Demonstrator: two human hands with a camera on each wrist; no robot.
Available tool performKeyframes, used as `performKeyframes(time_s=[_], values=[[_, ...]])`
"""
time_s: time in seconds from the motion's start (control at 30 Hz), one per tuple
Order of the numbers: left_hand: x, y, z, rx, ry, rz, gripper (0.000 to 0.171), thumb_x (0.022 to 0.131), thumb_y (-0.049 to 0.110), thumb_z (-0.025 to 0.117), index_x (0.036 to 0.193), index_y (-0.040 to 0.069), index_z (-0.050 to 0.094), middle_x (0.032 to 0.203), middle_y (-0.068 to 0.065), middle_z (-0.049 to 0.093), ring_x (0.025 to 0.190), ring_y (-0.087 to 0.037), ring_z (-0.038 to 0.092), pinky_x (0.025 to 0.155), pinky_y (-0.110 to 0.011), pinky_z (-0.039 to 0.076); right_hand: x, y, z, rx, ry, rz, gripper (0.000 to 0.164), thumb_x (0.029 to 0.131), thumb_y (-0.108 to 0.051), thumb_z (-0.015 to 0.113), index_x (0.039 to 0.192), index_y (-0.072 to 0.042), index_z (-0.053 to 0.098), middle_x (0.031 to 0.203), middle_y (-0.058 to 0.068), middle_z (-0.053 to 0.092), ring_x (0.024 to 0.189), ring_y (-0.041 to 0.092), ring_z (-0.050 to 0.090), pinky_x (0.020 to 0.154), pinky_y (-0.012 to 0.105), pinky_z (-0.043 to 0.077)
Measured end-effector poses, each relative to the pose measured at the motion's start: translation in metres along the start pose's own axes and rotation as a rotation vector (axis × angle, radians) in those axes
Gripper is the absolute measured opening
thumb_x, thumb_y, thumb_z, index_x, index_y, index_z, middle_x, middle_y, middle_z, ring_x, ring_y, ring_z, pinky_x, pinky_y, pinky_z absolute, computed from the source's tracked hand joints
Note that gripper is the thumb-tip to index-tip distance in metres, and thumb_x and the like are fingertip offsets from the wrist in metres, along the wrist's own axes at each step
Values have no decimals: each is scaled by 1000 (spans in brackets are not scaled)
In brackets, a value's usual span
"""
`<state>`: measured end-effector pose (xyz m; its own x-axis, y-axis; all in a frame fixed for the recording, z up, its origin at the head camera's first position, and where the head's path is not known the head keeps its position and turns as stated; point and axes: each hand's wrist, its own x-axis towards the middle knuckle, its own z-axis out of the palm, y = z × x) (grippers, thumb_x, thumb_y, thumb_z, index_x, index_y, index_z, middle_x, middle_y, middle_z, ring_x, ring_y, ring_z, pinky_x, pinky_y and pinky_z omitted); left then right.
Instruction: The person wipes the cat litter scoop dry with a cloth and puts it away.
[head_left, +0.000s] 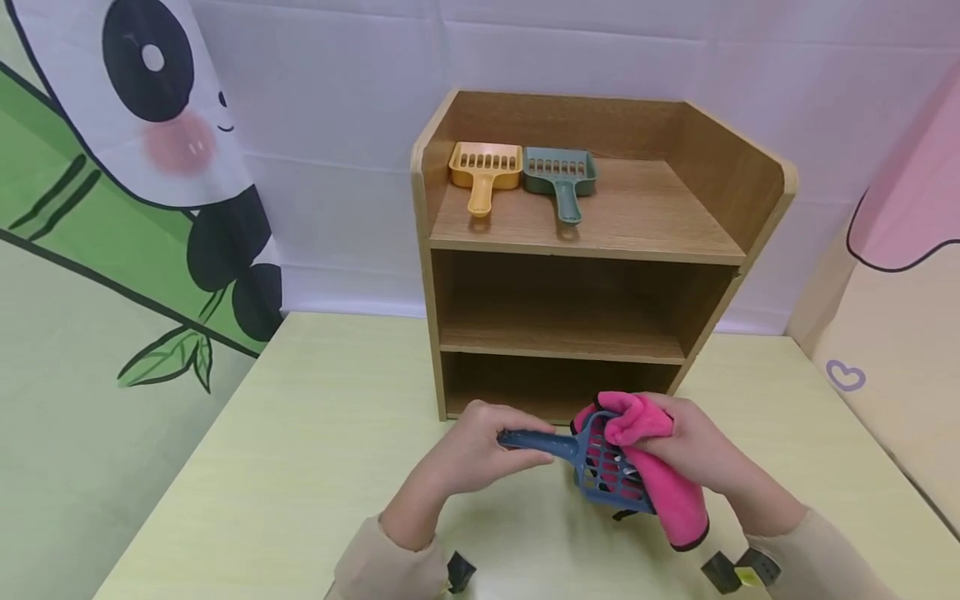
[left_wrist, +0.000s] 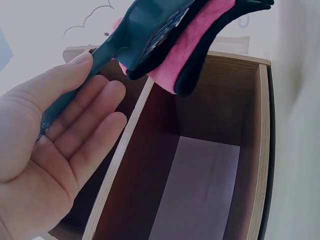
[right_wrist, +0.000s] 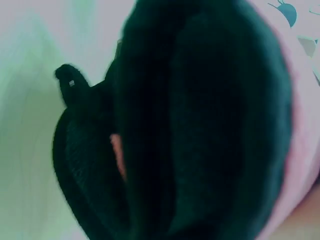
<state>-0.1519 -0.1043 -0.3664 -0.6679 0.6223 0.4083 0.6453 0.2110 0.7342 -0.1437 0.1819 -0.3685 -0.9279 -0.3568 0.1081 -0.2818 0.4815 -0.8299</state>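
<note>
A blue slotted litter scoop (head_left: 611, 471) is held above the table, its handle pointing left. My left hand (head_left: 480, 450) holds that handle between thumb and fingers; in the left wrist view the thumb lies along the handle (left_wrist: 102, 55). With my right hand (head_left: 690, 442) I grip a pink cloth with black edging (head_left: 675, 500), bunched against the scoop's head. Pink shows through the slots, so part of the cloth lies behind them. In the right wrist view the cloth's dark edge (right_wrist: 210, 120) fills most of the picture and hides the fingers.
A wooden shelf unit (head_left: 585, 247) stands on the pale table (head_left: 337, 467) in front of the hands. On its top board lie a yellow litter scoop (head_left: 483, 171) and a grey-green litter scoop (head_left: 562, 179), side by side. A printed cloth backdrop (head_left: 330, 150) hangs behind.
</note>
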Motion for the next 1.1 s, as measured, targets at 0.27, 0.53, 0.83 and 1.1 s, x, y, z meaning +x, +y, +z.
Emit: performKeyframes(time_s=[0.27,0.53,0.83,1.1], values=[[1,-1,-2,3,63,11,26,79,16,77,102,6,73,95,-7,74,71,-5,62,59,-19,53,-6,2,0,266,125,113,21,89,-19,65,108,-11,65,118,-12,59,99,8,63,79,26,56],[2,-6,1,20,201,80,28,77,12,77,103,5,72,95,-9,74,73,-9,65,60,-19,54,-10,-12,8,678,293,264,28,95,-26,56,122,-19,49,105,-6,60,93,9,65,80,28,57],[5,-12,14,8,376,167,28,74,6,79,100,1,73,91,-13,73,67,-13,66,51,-16,50,-7,-21,21,1068,411,220,42,98,-29,50,135,-23,33,119,-9,52,107,5,57,88,23,53],[8,-14,36,64,513,226,32,74,3,78,104,0,71,91,-15,73,72,-19,69,61,-16,54,4,-38,45,1392,448,24,41,101,-25,32,141,-25,22,140,-5,34,132,16,31,100,29,46]])
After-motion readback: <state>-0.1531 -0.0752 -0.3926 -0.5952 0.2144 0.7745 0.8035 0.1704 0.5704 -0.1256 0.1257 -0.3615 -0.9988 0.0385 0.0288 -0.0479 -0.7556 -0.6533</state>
